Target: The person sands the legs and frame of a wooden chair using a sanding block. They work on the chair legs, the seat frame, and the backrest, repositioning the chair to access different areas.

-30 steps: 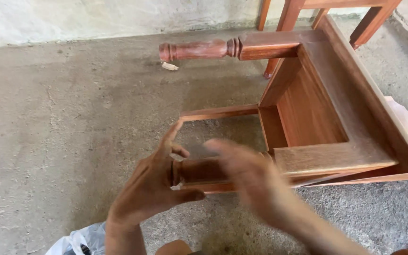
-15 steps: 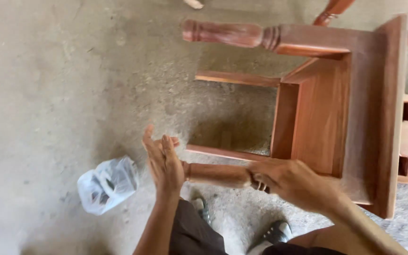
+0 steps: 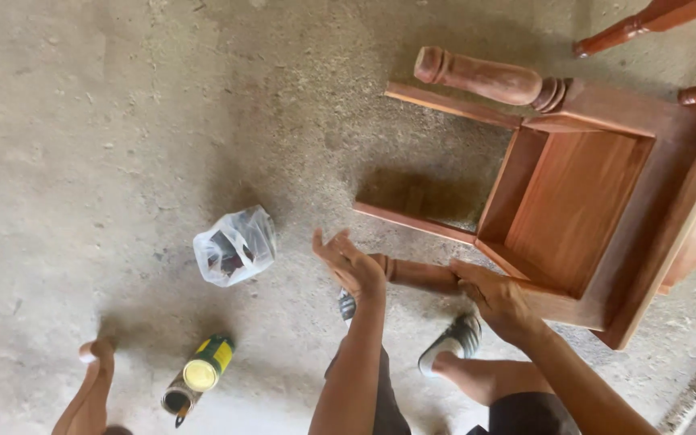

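Note:
A reddish-brown wooden table (image 3: 598,185) lies on its side on the concrete floor, its turned legs sticking out to the left. My left hand (image 3: 350,266) is open, palm against the tip of the near turned leg (image 3: 416,274). My right hand (image 3: 497,300) wraps around that same leg where it meets the table frame. The far turned leg (image 3: 485,78) juts out higher in the frame. My knees and sandalled feet (image 3: 450,344) are below the hands.
A clear plastic bag (image 3: 235,246) with dark contents sits on the floor left of my hands. A small can with a yellow lid (image 3: 203,372) lies lower left. A curved wooden piece (image 3: 90,395) is at the bottom left. More furniture legs (image 3: 646,20) show top right.
The camera view has swung back and left, bringing the bag, the can and the curved wooden piece into sight. My hands stay on the near leg, the left palm at its tip.

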